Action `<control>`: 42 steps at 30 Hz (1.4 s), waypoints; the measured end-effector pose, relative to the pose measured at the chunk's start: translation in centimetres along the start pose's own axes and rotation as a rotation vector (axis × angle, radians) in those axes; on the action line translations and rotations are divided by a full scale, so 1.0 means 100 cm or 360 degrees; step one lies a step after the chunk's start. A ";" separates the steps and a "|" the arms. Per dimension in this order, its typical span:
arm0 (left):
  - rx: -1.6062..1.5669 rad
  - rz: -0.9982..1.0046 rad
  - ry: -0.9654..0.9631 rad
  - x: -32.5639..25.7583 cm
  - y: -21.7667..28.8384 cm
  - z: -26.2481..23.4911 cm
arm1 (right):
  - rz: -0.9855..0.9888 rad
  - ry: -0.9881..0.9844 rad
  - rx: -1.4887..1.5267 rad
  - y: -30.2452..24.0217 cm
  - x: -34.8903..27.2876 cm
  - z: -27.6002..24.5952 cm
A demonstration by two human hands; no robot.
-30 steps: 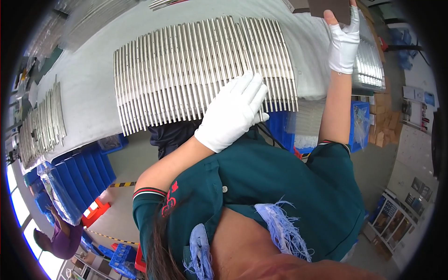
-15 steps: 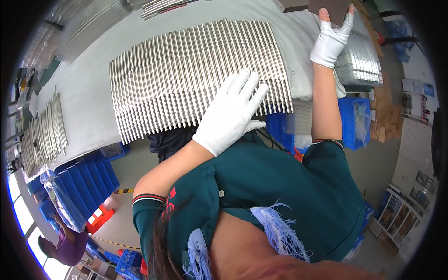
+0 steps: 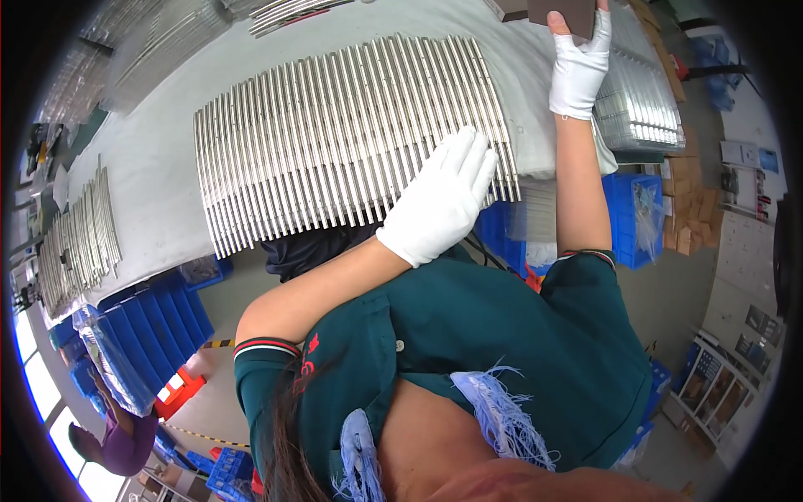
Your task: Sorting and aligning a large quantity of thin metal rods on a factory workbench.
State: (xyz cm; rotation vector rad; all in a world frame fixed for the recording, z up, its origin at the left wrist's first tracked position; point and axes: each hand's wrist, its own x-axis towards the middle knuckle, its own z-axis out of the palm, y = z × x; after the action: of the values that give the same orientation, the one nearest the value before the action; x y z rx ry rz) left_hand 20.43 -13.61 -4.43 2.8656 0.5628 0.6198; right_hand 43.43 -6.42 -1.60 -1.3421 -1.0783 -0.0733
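Observation:
A broad row of slim silvery metal rods [image 3: 318, 142] lies side by side on a pale-covered table. Across the right end of the row, my left hand [image 3: 447, 197] rests in a white glove, its fingers stretched out and close together over the rods. Beyond the row's far right corner, my right hand [image 3: 579, 71] grips a dark brown rectangular block [image 3: 569, 15] between thumb and fingers. That glove leaves the thumb tip bare, and the top of the picture cuts off part of the block.
More rods [image 3: 79, 238] lie at the table's left end, and others [image 3: 293, 12] at the far edge. Clear plastic trays [image 3: 637, 109] are stacked to the right. Blue bins [image 3: 631, 219] stand below the table. At lower left is another person in purple [image 3: 130, 439].
My left hand has slid right along the rods, its fingers drawing closer together. My right hand has shifted slightly left with the brown block.

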 end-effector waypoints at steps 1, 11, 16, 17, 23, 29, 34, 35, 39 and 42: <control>0.0019 0.0017 0.0004 -0.002 0.000 0.000 | 0.0089 -0.0142 0.0196 -0.001 -0.001 0.002; 0.0005 -0.0028 0.0078 -0.001 0.001 0.000 | 0.0869 -0.1273 0.0129 -0.066 0.001 -0.033; -0.0059 -0.0007 0.0082 -0.006 0.001 -0.004 | 0.0495 -0.1417 -0.0100 -0.027 -0.007 -0.034; -0.0151 0.0015 0.0065 -0.006 0.001 -0.006 | 0.0499 -0.1417 -0.0102 -0.025 -0.008 -0.036; -0.0225 0.0027 0.0175 -0.007 0.004 -0.011 | 0.0801 -0.1730 0.0095 -0.041 0.006 -0.057; -0.0135 0.0094 0.0148 -0.002 0.003 -0.017 | -0.0011 -0.2144 0.0093 -0.064 -0.002 -0.016; -0.0223 0.0123 0.0185 -0.001 0.001 -0.020 | 0.0486 -0.2103 0.0292 -0.042 0.023 -0.043; -0.0220 0.0117 0.0177 -0.002 0.002 -0.019 | 0.0483 -0.2110 0.0294 -0.043 0.022 -0.043; -0.0193 0.0092 0.0174 -0.001 0.002 -0.020 | 0.0178 -0.2135 0.0236 -0.063 0.000 -0.019; -0.0209 0.0071 0.0213 -0.005 0.000 -0.018 | 0.0522 -0.2114 0.0418 -0.054 0.005 -0.020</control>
State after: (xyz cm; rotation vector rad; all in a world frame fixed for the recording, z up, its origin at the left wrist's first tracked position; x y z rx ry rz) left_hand 19.26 -13.62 -3.02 2.7352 0.4592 0.8288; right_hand 41.64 -9.40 2.97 -1.2463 -1.8108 1.3172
